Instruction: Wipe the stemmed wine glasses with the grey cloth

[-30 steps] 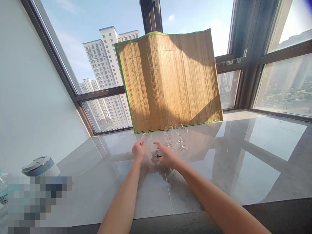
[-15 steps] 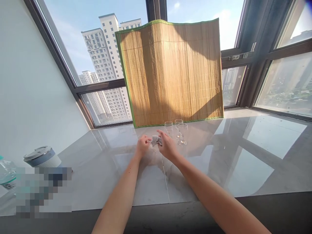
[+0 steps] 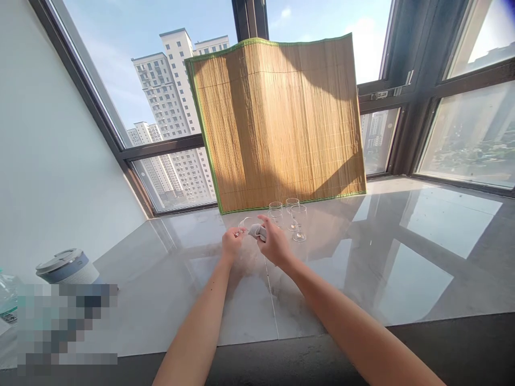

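My left hand (image 3: 231,244) is closed on a clear wine glass (image 3: 243,224), held tilted above the pale stone counter (image 3: 402,257). My right hand (image 3: 273,244) pinches a small grey cloth (image 3: 257,231) and presses it against that glass. The two hands are close together, almost touching. Just beyond my right hand stand three more clear stemmed glasses (image 3: 290,217) upright on the counter, in a tight group.
A bamboo mat (image 3: 277,118) with green edging leans upright against the window behind the glasses. A lidded cup (image 3: 66,265) and part of a plastic bottle (image 3: 7,300) sit at the far left. Windows surround the counter; its dark front edge (image 3: 442,332) runs below.
My hands have come together: the cloth in my right hand now meets the glass in my left. The camera has shifted slightly; the standing glasses have not moved.
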`<move>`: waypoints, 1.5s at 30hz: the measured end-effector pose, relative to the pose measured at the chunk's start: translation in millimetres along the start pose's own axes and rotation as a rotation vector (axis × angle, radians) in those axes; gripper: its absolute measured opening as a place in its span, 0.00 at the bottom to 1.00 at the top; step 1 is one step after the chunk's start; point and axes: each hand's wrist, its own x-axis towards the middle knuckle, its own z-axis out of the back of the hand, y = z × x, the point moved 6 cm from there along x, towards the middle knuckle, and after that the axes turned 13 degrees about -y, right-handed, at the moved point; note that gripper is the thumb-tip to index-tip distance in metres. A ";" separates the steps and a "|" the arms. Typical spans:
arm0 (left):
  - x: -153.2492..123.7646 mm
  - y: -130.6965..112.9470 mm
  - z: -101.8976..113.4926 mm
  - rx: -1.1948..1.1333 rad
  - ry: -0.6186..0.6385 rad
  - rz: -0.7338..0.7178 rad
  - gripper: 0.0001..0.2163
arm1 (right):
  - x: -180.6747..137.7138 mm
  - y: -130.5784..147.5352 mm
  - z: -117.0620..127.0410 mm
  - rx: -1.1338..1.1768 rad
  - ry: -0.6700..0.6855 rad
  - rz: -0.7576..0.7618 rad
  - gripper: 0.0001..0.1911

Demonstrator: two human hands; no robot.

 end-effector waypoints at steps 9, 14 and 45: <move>-1.6 -11.6 9.7 0.269 -0.021 -0.161 0.11 | -2.4 7.9 -2.6 -0.060 0.135 0.027 0.30; -6.9 -20.4 0.3 0.275 0.079 -0.192 0.11 | -2.2 -1.8 -5.5 -0.120 0.182 -0.060 0.29; -64.8 -54.2 -69.0 -0.316 0.591 0.109 0.14 | 20.8 20.1 90.4 0.291 -0.689 -0.053 0.21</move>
